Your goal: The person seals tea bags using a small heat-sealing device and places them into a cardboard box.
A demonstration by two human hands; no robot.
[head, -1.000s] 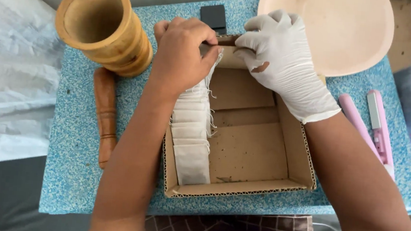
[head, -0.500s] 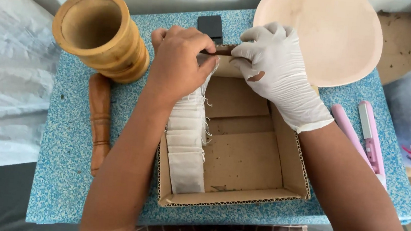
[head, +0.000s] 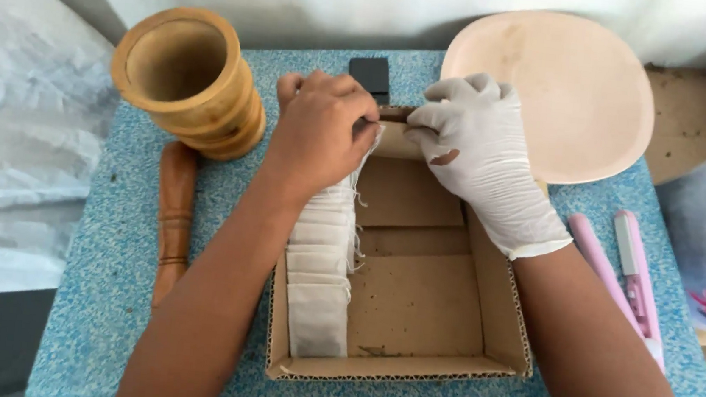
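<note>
An open brown cardboard box (head: 436, 316) lies on a blue speckled table (head: 122, 255). A row of several white sachets (head: 322, 264) runs along its left inner wall. My bare left hand (head: 320, 132) rests fingers-down on the far end of that row, pressing on the sachets. My right hand (head: 481, 150), in a white glove, has its fingers closed at the box's far edge, fingertips meeting those of the left hand. What the fingertips pinch is hidden.
A wooden mortar (head: 189, 78) stands at the far left, with a wooden pestle (head: 173, 217) lying beside it. A pale round plate (head: 567, 89) sits far right. A small black object (head: 371, 74) lies behind the box. A pink tool (head: 632, 270) lies right of the box.
The view has shifted slightly. Both hands stay at the far end of the box with only small finger movements.
</note>
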